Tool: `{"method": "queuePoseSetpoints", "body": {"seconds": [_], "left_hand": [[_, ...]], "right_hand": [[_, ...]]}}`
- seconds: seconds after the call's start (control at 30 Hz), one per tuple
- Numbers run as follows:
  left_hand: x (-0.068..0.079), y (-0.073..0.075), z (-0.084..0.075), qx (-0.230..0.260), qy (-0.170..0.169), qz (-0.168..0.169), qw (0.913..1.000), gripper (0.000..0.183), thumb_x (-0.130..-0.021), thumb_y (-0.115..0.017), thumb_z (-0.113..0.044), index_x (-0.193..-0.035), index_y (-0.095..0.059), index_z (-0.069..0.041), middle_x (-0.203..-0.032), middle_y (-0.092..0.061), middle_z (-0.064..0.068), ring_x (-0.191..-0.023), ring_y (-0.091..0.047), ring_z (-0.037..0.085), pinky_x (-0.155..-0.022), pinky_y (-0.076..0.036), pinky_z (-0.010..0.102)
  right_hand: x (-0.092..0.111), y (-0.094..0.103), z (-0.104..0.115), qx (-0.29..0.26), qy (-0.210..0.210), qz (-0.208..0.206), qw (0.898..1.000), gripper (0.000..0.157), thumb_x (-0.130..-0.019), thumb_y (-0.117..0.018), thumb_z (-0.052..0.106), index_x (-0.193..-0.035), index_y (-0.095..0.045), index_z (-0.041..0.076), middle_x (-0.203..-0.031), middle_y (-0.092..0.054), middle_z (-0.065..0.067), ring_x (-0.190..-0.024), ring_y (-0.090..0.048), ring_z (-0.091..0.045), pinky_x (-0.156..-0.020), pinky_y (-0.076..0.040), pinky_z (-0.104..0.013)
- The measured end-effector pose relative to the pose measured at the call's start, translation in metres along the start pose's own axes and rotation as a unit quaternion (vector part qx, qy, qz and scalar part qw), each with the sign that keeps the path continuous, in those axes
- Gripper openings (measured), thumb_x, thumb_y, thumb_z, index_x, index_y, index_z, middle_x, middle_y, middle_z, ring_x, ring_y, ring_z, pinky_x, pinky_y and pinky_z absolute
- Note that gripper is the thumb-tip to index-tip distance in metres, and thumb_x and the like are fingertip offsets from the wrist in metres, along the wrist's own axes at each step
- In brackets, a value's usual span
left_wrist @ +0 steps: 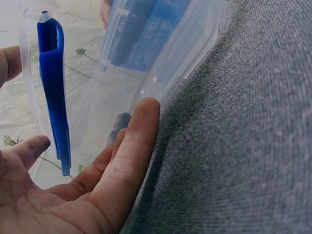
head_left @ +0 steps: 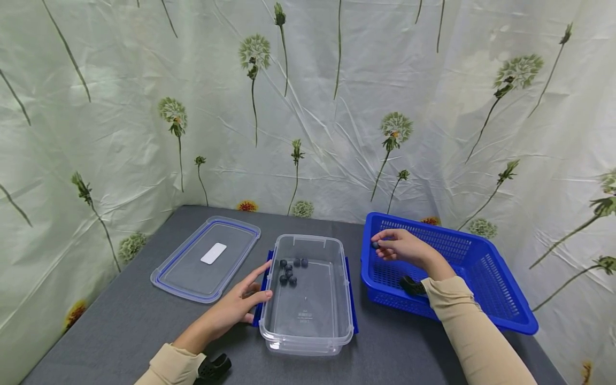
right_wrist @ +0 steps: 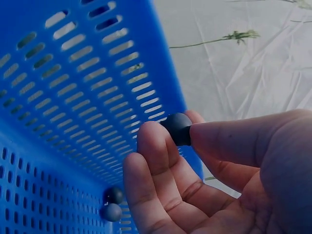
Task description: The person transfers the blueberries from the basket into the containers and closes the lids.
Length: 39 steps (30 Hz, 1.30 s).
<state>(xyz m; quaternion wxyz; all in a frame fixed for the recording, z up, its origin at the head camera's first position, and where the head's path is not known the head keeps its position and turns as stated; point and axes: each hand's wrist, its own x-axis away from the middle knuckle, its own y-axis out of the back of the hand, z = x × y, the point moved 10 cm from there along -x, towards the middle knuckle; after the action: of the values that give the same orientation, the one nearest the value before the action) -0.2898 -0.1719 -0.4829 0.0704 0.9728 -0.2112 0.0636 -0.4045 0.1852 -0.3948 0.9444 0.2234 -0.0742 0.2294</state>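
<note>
My right hand [head_left: 401, 247] pinches one blueberry [right_wrist: 178, 128] between thumb and fingertips, over the left end of the blue plastic basket [head_left: 500, 289]. Two more blueberries [right_wrist: 112, 212] lie low in that basket in the right wrist view. On the other side, my left hand [head_left: 235, 306] rests against the left side of a clear plastic container [head_left: 313, 340], its thumb at the rim. Its fingers [left_wrist: 134, 146] lie fairly straight along the outer wall, by a blue clip [left_wrist: 54, 92]. Inside the container, several blueberries [head_left: 289, 274] sit toward the back left.
A clear lid [head_left: 185, 283] with a blue seal and a white label [head_left: 214, 253] lies flat at the left. Everything stands on a grey cloth-covered table [head_left: 115, 331]. Behind it hangs a pale curtain [head_left: 317, 117] printed with dandelions.
</note>
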Motion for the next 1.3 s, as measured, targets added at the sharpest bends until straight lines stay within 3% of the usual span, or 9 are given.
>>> {"method": "queuePoseSetpoints", "body": {"seconds": [0.87, 1.1, 1.3], "left_hand": [[0.002, 0.001, 0.0, -0.005, 0.004, -0.008, 0.9999, 0.076, -0.109, -0.062, -0.039, -0.171, -0.018, -0.042, -0.161, -0.037, 0.033, -0.126, -0.063, 0.037, -0.095, -0.061, 0.06], [0.003, 0.001, -0.001, -0.008, 0.01, -0.013, 0.9998, 0.077, -0.109, -0.063, -0.039, -0.171, -0.019, -0.041, -0.162, -0.036, 0.033, -0.13, -0.061, 0.04, -0.096, -0.06, 0.062], [0.003, 0.0, -0.003, -0.01, 0.01, -0.016, 0.9998, 0.076, -0.109, -0.062, -0.039, -0.172, -0.019, -0.04, -0.162, -0.038, 0.033, -0.13, -0.061, 0.04, -0.095, -0.061, 0.062]], "right_hand": [[0.013, -0.026, 0.031, 0.009, 0.052, 0.012, 0.999, 0.034, -0.113, -0.053, 0.012, -0.139, -0.055, -0.01, -0.107, -0.071, -0.007, -0.096, -0.071, -0.014, -0.086, -0.061, -0.025], [0.012, -0.034, 0.042, 0.021, 0.06, 0.018, 0.998, 0.033, -0.113, -0.054, 0.015, -0.138, -0.057, -0.007, -0.109, -0.07, -0.008, -0.097, -0.071, -0.015, -0.093, -0.062, -0.031], [0.005, -0.047, 0.05, 0.031, 0.07, 0.032, 0.997, 0.032, -0.113, -0.055, 0.015, -0.136, -0.059, -0.007, -0.107, -0.071, -0.006, -0.098, -0.071, -0.017, -0.09, -0.062, -0.03]]}}
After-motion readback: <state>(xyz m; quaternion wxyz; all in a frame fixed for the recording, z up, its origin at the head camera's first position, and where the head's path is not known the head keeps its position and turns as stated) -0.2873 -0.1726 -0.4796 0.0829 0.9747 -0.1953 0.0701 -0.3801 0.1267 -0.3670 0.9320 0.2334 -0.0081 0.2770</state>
